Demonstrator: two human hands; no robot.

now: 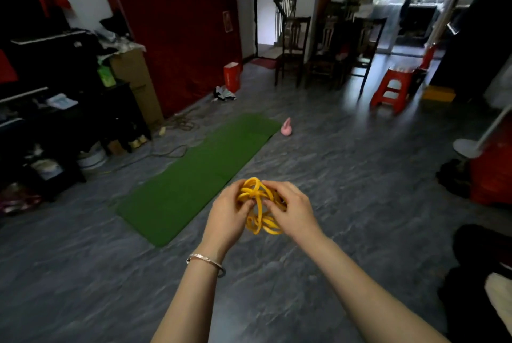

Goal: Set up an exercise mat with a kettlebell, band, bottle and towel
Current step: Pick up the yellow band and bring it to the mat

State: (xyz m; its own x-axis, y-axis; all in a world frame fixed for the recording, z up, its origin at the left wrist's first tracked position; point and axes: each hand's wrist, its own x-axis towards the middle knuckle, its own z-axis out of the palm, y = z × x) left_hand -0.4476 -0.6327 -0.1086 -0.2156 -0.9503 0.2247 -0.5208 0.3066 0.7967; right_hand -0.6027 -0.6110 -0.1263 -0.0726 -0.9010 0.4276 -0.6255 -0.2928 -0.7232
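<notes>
Sorting out a tangled band over the floor, mat waiting ahead.

Both arms reach forward at about waist height, the left hand [225, 213] and right hand [291, 211] closed on the yellow band [259, 204], which hangs between them in a knot of loops just short of the green mat's [194, 173] near end. Best, I'd say, to find one free loop and draw it out gently rather than pull both ways, which would likely tighten the snarl. The pink kettlebell [286, 128] sits on the floor just beside the mat's far corner. I see no bottle or towel.
</notes>
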